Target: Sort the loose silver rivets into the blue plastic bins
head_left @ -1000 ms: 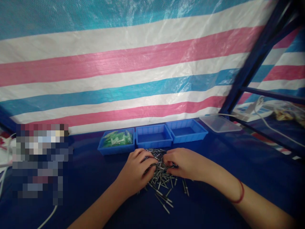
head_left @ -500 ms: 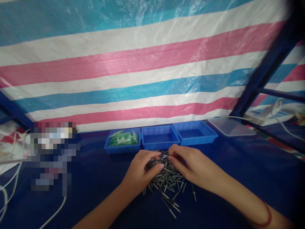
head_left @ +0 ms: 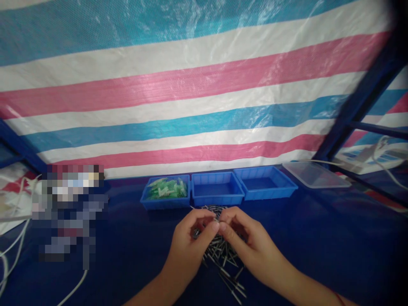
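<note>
My left hand (head_left: 189,238) and my right hand (head_left: 251,238) meet over a pile of blind rivets (head_left: 221,251), thin metal pins with thicker sleeves. Thumb and fingers of each hand are pinched together, and the fingertips almost touch. A small pale bit shows between them, too small to name. The hands cover much of the pile. Several rivets lie loose at its near edge. Just behind stand a blue bin of green and clear plastic pieces (head_left: 167,188), an empty middle blue bin (head_left: 217,199) and an empty right blue bin (head_left: 270,193).
A clear plastic lid (head_left: 318,175) lies right of the bins on the dark blue table (head_left: 127,255). White cables (head_left: 76,287) and blurred-out items take up the left side. A striped plastic sheet (head_left: 191,93) hangs behind, between dark blue frame posts (head_left: 360,100).
My right hand has moved left and toward me, and its fingertips have come together with my left hand's. The left thumb and fingers have closed. The view has shifted slightly.
</note>
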Tool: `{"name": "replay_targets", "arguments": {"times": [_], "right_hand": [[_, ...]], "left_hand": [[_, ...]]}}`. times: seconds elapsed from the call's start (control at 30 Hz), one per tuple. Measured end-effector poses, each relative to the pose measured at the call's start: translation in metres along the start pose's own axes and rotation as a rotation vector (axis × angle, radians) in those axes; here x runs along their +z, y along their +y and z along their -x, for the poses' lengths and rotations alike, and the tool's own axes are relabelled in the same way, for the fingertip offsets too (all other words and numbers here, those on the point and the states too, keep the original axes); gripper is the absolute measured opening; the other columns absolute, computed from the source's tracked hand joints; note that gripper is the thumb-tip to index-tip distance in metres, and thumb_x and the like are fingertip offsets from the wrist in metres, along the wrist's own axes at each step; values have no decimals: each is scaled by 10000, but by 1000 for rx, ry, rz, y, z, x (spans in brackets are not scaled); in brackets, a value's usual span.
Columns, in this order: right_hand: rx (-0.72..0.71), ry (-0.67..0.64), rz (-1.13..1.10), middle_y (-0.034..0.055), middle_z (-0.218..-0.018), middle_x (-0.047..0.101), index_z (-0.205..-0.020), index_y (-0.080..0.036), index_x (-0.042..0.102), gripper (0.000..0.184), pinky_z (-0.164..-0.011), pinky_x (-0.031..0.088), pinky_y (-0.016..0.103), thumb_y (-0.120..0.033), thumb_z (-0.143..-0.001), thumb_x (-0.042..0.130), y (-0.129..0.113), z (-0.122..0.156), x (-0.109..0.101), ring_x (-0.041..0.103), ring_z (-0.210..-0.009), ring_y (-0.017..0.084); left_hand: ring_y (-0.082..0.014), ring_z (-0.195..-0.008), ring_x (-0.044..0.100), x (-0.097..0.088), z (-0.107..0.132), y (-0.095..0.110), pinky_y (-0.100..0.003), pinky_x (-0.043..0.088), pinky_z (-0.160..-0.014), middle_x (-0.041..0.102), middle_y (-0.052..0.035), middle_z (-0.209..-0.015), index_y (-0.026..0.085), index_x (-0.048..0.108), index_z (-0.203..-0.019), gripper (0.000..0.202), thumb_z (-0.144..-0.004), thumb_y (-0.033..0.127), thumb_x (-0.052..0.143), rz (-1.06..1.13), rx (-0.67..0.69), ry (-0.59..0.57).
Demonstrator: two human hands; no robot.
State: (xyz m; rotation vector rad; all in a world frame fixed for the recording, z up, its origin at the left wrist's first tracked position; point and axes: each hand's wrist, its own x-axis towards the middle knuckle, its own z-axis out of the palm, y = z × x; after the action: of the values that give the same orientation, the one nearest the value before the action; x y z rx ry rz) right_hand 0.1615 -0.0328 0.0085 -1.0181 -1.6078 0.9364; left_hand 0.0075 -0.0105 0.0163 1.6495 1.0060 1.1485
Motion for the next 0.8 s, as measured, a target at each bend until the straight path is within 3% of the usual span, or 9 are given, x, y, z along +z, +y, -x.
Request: {"name": "replay_targets", "arguments": {"times": [0.1,0.4,0.57,0.8], "right_hand": [[6,-12,8,0,-760,520,-850,-192,515,169,-613,399,231,-342,-914,470,0,-1,0,473,-678,123],[-19,-7,53,0,-727,553,-806,-183,565,136,-598,413,229,-283,-883,514,0,-4,-2,492,-637,115],[-119,93,112,3,-729,573,-817,-190,579,110,-602,434,234,-286,-866,554,-2,-4,-7,531,-651,122],[-354,71,278,18,-727,585,-808,-183,580,96,-605,441,252,-227,-877,532,-8,-8,-18,538,-655,127]], "left_hand": [[-151,-741,584,-2,-1,-3,-249,458,-688,636,-21,-790,172,641,-811,87,-811,247,595,-73,69,-30],[-144,-764,609,-3,-1,-3,-230,458,-701,654,-14,-833,196,656,-904,115,-849,225,560,-107,127,13],[-153,-783,600,-4,-1,-8,-247,458,-714,634,-19,-849,200,637,-936,130,-874,255,538,-126,127,-30],[-167,-840,582,-2,0,-6,-273,453,-753,624,-43,-894,190,631,-890,151,-902,247,492,-236,194,-139]]}}
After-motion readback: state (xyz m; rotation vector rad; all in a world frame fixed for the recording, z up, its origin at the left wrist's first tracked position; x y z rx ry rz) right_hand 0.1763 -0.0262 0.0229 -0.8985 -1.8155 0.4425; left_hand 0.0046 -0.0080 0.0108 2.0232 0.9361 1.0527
